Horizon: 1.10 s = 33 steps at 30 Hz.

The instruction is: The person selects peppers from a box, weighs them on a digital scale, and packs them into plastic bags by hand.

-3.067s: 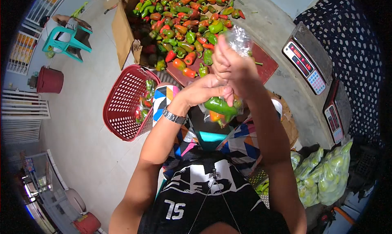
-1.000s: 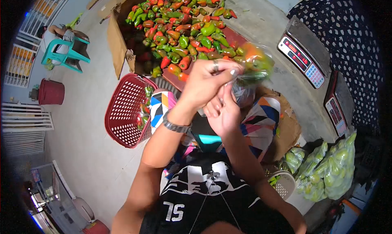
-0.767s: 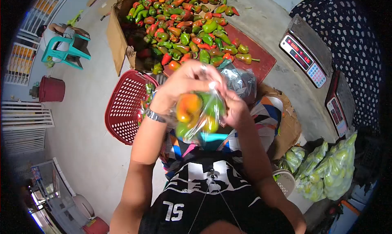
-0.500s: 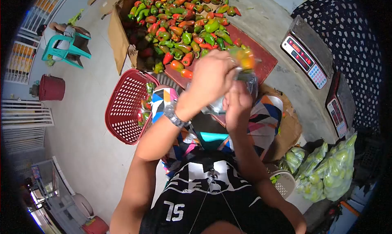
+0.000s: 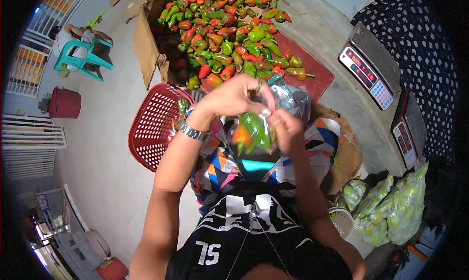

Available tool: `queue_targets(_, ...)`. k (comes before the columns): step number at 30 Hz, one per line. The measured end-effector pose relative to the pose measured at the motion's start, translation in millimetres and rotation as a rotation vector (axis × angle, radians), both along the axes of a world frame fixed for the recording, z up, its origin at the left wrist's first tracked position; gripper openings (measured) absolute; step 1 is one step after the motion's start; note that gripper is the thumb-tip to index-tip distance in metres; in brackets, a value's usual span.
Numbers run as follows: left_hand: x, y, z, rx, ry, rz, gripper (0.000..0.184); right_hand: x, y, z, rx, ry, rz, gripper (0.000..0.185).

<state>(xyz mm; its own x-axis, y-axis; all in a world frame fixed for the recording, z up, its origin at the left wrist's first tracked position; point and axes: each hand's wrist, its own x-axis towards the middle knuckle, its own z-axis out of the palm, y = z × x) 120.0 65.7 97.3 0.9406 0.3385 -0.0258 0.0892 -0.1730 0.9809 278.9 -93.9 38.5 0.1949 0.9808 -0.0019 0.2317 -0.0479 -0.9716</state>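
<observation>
A small clear plastic bag of green and orange peppers [image 5: 252, 131] hangs under my hands, slightly blurred. My left hand [image 5: 239, 98], with a metal watch at its wrist, is closed with its fingertips at the bag's gathered top. My right hand [image 5: 287, 129] pinches the same top from the right side. Just beyond the hands, loose clear plastic bags [image 5: 292, 98] lie at the near edge of the red board [image 5: 312, 75]. Many loose red, orange and green peppers [image 5: 224, 31] are heaped farther out, partly inside a cardboard box [image 5: 146, 48].
A red perforated basket [image 5: 151, 131] with bagged peppers stands at my left. Digital scales [image 5: 366, 77] are at the right, above big bags of green vegetables [image 5: 398, 206] and a light basket [image 5: 342, 222]. A person sits on a teal chair [image 5: 85, 57] at far left.
The bag of peppers has swung from beyond my hands at the upper right down to below them, nearer my lap. My left hand has turned and moved slightly left and down.
</observation>
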Motion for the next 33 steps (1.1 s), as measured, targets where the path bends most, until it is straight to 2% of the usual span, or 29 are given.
queue_targets(1,4,-9,-6,0.131,0.003,0.155,0.015,1,-1,-3,0.030,-0.051,-0.056,0.026)
queue_targets(2,8,-16,-26,0.024,0.000,0.273,0.019,1,2,-8,0.072,-0.107,-0.111,0.026)
queue_targets(3,14,-19,-33,0.185,-0.057,0.300,0.019,2,5,-11,0.116,-0.163,-0.166,0.026)
queue_targets(4,19,-26,-38,0.340,-0.109,0.324,0.020,0,5,-15,0.103,-0.128,-0.207,0.027)
queue_targets(6,26,-44,-45,0.329,-0.127,0.525,0.017,-1,9,-19,0.082,-0.064,-0.287,0.028)
queue_targets(7,29,-51,-54,0.356,-0.134,0.622,0.016,2,10,-4,0.027,0.052,-0.227,0.030)
queue_targets(9,32,-69,-62,0.387,-0.103,0.815,0.016,2,9,-10,-0.034,0.232,-0.230,0.032)
queue_targets(10,32,-76,-64,0.496,-0.074,0.880,0.018,1,10,-14,-0.060,0.321,-0.235,0.032)
queue_targets(12,30,-87,-59,0.543,0.003,0.926,0.017,-4,10,-23,-0.096,0.527,-0.234,0.033)
queue_targets(13,27,-88,-54,0.560,0.020,0.934,0.016,-7,9,-26,-0.117,0.629,-0.230,0.033)
queue_targets(15,19,-87,-46,0.596,0.053,0.942,0.015,-10,9,-26,-0.125,0.608,-0.208,0.034)
queue_targets(16,14,-81,-50,0.447,-0.005,0.938,0.014,-10,11,-23,-0.124,0.598,-0.199,0.034)
queue_targets(19,-1,-60,-64,0.066,-0.205,0.882,0.012,2,16,3,-0.116,0.171,-0.085,0.036)
queue_targets(23,-1,-59,-55,-0.353,-0.358,0.849,0.013,-3,25,19,-0.084,0.185,0.023,0.038)
queue_targets(26,-7,-60,-57,-0.457,-0.341,0.805,0.015,-4,30,20,-0.054,0.254,0.108,0.039)
queue_targets(29,-12,-62,-58,-0.405,-0.346,0.703,0.015,2,31,27,-0.117,0.355,0.187,0.038)
queue_targets(33,-19,-63,-51,-0.249,-0.260,0.684,0.015,4,30,29,-0.173,0.523,0.245,0.037)
